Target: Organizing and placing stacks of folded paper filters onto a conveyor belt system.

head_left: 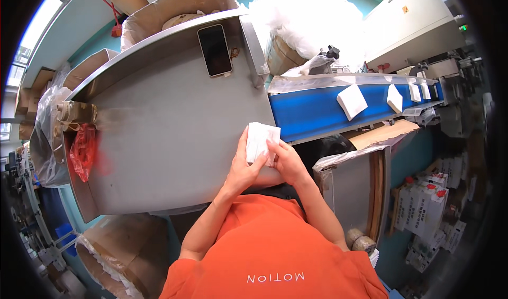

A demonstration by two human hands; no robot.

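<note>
Between my two hands is a small white stack of folded paper (258, 136), held over the near right part of the grey metal table. My left hand (245, 165) grips its left side, with the thumb across the front. My right hand (286, 163) closes on the right side, its fingers over the face of the stack. Just to the right runs a blue conveyor belt (307, 111). Several white folded pieces lie spaced along it, the closest one (352, 102) a little past my right hand.
A black phone (215, 50) lies at the far side of the metal table (159, 140). A red plastic bag (83, 152) hangs at the left edge. Cardboard boxes (127, 251) stand around the table, and a pale machine cabinet (405, 24) stands behind the belt.
</note>
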